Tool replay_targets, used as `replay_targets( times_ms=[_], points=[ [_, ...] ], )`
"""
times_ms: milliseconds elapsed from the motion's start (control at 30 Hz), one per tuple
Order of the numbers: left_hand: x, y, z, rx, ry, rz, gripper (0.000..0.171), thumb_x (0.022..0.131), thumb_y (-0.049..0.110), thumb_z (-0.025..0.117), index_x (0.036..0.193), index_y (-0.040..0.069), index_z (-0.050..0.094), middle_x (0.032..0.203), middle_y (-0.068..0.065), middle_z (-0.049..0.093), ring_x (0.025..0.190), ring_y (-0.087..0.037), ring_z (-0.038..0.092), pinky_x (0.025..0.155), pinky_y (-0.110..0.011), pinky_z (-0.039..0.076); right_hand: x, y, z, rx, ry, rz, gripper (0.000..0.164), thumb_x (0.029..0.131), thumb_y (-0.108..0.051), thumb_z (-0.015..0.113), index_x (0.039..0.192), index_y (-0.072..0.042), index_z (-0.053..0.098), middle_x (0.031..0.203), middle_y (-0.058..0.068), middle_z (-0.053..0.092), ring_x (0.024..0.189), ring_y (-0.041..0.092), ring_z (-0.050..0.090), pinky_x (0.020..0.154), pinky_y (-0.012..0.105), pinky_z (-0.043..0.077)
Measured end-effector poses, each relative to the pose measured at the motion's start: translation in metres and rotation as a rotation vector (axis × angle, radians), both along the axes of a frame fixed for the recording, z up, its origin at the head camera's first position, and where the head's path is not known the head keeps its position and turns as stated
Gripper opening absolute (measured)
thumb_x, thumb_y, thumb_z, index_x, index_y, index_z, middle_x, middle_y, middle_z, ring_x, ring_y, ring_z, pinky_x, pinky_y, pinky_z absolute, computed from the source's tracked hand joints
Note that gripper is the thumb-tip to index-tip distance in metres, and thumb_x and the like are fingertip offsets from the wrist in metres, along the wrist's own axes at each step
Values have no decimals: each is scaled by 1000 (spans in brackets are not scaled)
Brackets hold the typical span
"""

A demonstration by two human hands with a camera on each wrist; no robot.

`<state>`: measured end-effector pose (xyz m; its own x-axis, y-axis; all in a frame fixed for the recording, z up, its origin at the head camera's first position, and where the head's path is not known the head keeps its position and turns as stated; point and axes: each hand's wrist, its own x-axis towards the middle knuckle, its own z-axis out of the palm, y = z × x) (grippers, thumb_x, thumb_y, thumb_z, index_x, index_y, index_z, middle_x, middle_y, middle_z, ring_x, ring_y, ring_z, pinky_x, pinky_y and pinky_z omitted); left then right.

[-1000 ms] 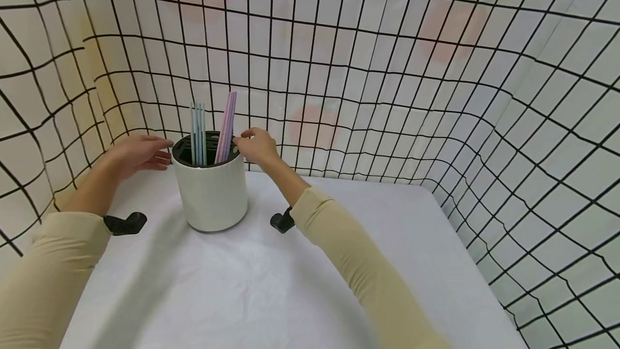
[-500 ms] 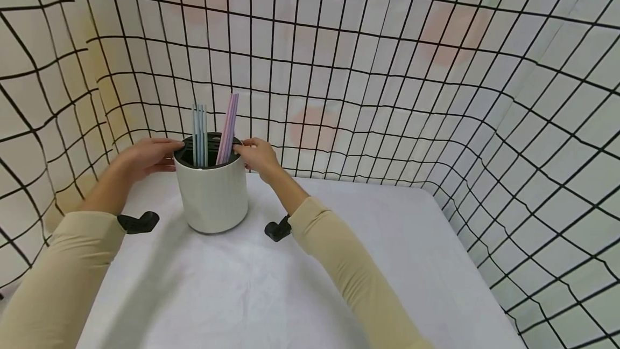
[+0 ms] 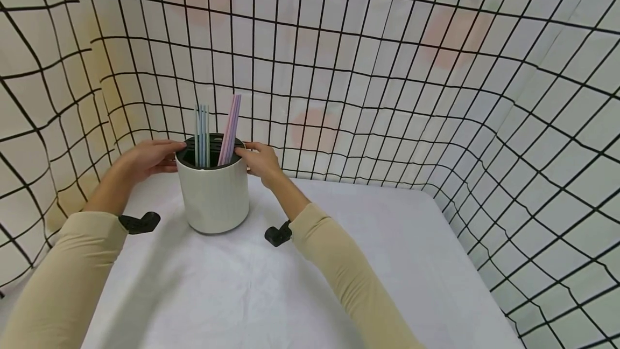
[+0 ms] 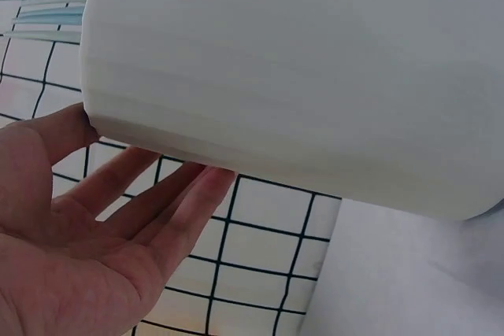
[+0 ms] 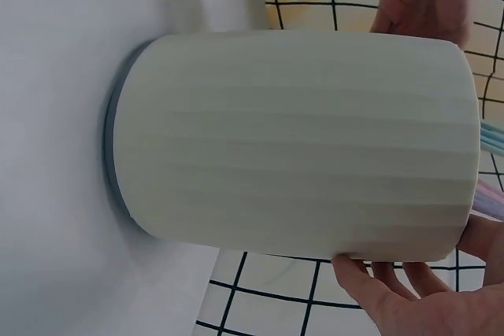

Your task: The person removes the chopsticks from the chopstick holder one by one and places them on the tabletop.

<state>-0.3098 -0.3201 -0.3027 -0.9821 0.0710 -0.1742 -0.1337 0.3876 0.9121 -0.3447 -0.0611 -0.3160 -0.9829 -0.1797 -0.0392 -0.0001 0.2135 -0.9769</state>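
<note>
A white cylindrical utensil holder [image 3: 213, 198] with a black slotted insert [image 3: 216, 142] stands upright on the white cloth. Out of its top rise slim pale-blue sticks [image 3: 202, 133] on the left and slim pink and purple sticks [image 3: 230, 131] leaning right; whether they are straws or chopsticks I cannot tell. My left hand [image 3: 149, 158] grips the holder's upper left side, its thumb at the rim and its fingers against the wall, as the left wrist view shows. On the opposite side my right hand [image 3: 261, 161] holds the upper wall, thumb at the rim, fingers behind.
Black wire grid panels [image 3: 339, 69] enclose the table at the back and on both sides. The back grid stands close behind the holder. White cloth [image 3: 378, 246] covers the tabletop. A black wrist mount [image 3: 140, 223] sits at each sleeve cuff.
My left hand has moved right from just beside the holder onto its rim and wall. My right hand has settled lower around the right rim. The holder stays on the table.
</note>
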Motion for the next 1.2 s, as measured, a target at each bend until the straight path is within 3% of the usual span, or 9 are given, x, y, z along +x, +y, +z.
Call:
replay_targets(
  times_ms=[233,500,767,967,1200],
  points=[
    [1,-1,1,-31,12,-25,63,109,39,46,152,-5,33,97,15,61,87,-1,63,87,-18,60,-1,2,1,-55,-14,23,39,98,-24,70,133,-7,65,132,14,64,105,23,65,104,48,56],
    [0,3,2,-42,1,-20,64,109,40,45,153,-4,33,101,12,61,87,-1,63,87,-18,59,-1,4,1,-47,-14,12,39,98,-24,69,133,-8,65,132,13,65,106,24,65,104,47,56],
    [1,6,0,-62,8,-18,67,109,43,43,155,-4,32,117,4,61,89,1,63,88,-18,59,1,7,-1,-65,-19,25,43,98,-23,70,137,-7,63,136,14,63,120,29,65,104,47,56],
    [2,10,-2,-69,7,-5,67,109,42,43,156,-3,32,109,8,63,87,0,63,88,-19,59,2,14,-3,-49,-2,49,44,98,-23,69,138,-7,62,134,12,66,116,29,67,101,45,58],
    [6,24,-3,-64,35,-19,67,108,43,44,155,-3,34,123,-2,62,88,3,64,91,-21,60,4,29,-3,-21,12,49,44,98,-25,69,138,-8,62,128,12,70,113,29,69,103,46,57]
  ],
)
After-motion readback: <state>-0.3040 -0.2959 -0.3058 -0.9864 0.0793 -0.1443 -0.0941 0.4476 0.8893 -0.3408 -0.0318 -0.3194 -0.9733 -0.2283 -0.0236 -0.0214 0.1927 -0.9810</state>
